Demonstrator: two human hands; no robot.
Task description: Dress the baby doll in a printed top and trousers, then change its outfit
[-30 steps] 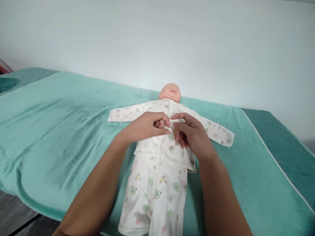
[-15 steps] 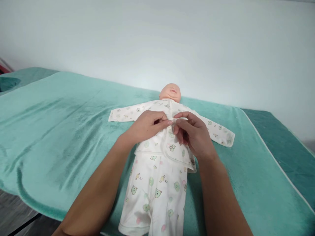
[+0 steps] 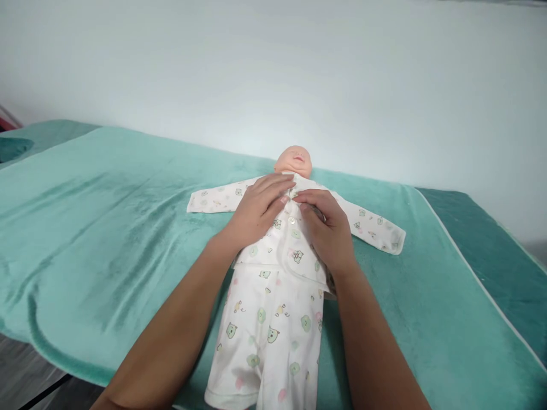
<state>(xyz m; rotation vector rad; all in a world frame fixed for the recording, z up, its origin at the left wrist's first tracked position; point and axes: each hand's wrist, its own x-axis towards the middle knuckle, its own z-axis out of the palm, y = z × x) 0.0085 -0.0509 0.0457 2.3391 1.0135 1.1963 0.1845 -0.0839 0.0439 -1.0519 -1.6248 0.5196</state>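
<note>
The shirt [image 3: 294, 245] is on the doll [image 3: 294, 160], its hem over the pants [image 3: 273, 319], on a green blanket [image 3: 123, 239]. My left hand [image 3: 258, 209] lies across its front, fingers extended; my right hand [image 3: 330, 229] curls near a button [image 3: 293, 220], though I can't quite tell whether either pinches fabric.

A white, animal-printed shirt [image 3: 296, 242] lies front-up, sleeves [image 3: 376, 228] outspread.

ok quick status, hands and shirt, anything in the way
Left hand and right hand at front of shirt, grip unclear. Doll wearing it, face-up on green blanket. Button visible; hands hide part of front.
</note>
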